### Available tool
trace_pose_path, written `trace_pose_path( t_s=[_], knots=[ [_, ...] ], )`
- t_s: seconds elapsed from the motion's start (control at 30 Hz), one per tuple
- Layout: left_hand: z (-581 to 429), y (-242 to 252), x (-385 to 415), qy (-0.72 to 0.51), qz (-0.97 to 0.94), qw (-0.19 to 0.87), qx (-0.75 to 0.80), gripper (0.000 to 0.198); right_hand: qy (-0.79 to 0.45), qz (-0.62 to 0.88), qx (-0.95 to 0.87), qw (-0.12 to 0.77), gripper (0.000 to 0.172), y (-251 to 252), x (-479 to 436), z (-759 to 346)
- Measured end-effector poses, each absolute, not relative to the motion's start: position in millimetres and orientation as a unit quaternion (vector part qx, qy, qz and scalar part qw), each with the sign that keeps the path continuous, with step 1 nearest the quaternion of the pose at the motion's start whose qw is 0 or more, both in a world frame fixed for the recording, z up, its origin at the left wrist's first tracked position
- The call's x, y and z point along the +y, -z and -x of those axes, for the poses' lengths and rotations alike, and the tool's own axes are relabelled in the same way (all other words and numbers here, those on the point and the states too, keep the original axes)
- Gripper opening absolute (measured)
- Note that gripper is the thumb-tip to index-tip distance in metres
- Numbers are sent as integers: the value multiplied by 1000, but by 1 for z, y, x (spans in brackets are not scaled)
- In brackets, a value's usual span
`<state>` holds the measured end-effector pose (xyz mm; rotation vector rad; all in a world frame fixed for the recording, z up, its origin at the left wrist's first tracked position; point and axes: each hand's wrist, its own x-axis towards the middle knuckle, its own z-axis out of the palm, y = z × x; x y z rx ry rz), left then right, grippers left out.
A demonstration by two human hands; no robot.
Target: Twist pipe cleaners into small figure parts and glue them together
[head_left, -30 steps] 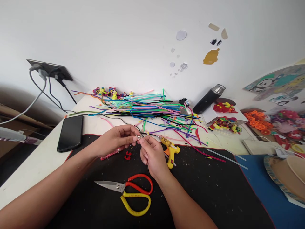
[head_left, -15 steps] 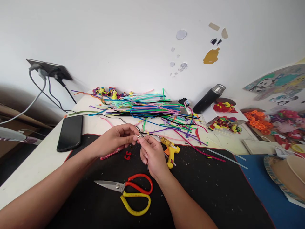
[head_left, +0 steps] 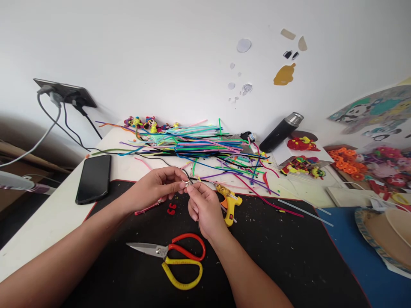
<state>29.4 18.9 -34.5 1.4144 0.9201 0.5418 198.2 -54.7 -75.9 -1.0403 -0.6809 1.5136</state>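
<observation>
Close together above the black mat [head_left: 266, 261], my left hand [head_left: 165, 184] and my right hand [head_left: 205, 205] meet at the fingertips. Both pinch a small pale piece [head_left: 188, 183], too small and too covered to name. A dark strand passes just behind the fingertips; whether it joins the piece I cannot tell. Right of my right hand lies a yellow hot glue gun [head_left: 231, 207]. Small red curled pieces [head_left: 171, 208] and a pinkish-red tool [head_left: 147, 208], partly hidden, rest below my left hand. Nearer to me are scissors [head_left: 183, 261] with one red and one yellow handle.
Behind my hands spreads a pile of coloured pipe cleaners [head_left: 205, 143]. A black phone [head_left: 94, 179] lies at the left, a black thermos [head_left: 281, 131] leans at the back right. Fuzzy figures [head_left: 303, 167] sit on the right, beyond clear glue sticks [head_left: 305, 212].
Almost nothing differs. My fingers keep their pinch in the same place, and the whole view has shifted very slightly.
</observation>
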Motion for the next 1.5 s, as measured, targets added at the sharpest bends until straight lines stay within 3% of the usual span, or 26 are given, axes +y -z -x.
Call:
trace_pose_path(
  t_s=[0.8,1.17,1.5],
  knots=[
    [-31,43,14,-263,-670,570,397,38,-638,446,-290,557,35,81,-54,-197],
    [-27,43,11,-252,-803,383,380,19,-640,452,-282,554,37,86,-54,-195],
    [-22,40,17,-222,-870,268,348,22,-640,455,-290,547,32,86,-55,-194]
  ],
)
